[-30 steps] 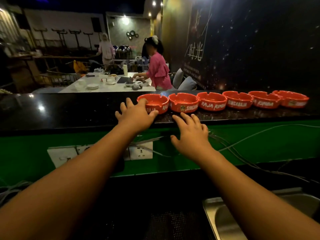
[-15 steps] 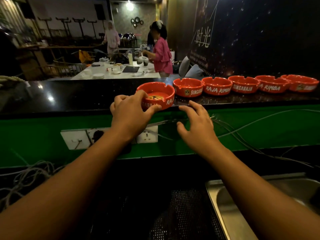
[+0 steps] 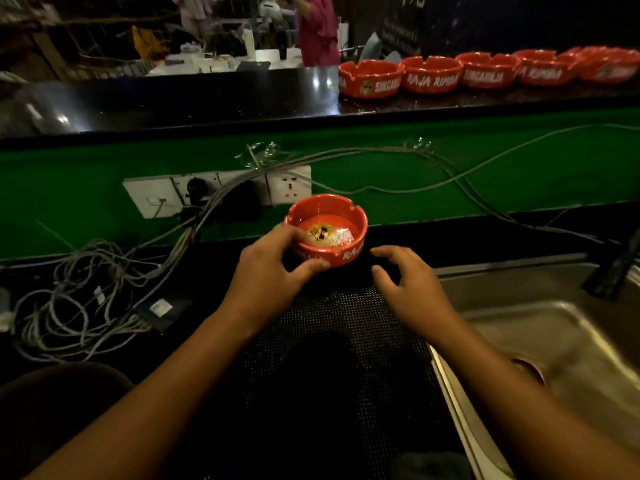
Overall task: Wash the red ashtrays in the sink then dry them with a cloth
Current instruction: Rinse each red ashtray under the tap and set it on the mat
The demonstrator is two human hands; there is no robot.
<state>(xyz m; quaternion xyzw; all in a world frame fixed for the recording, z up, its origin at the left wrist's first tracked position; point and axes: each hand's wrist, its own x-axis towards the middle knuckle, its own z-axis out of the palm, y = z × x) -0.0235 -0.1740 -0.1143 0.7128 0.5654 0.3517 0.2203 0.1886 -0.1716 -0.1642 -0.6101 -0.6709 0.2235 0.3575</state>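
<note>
My left hand (image 3: 268, 271) grips a red ashtray (image 3: 341, 216) by its near-left rim, low over the dark perforated mat (image 3: 332, 341). Ash and wet residue lie in its bowl. My right hand (image 3: 407, 285) hovers just right of the ashtray with fingers spread and loosely bent, holding nothing. Several more red ashtrays (image 3: 429, 76) stand in a row on the black counter ledge at the upper right. The steel sink (image 3: 554, 341) lies to the right of my right forearm.
A tangle of grey cables (image 3: 79, 296) lies at the left, running up to white wall sockets (image 3: 221, 192) on the green panel. A dark tap (image 3: 616, 268) stands at the sink's far right. A person in pink stands behind the counter.
My left hand has lifted the leftmost ashtray off the counter ledge and brought it down toward me over the mat. My right hand came down alongside it. The view tilted downward.
</note>
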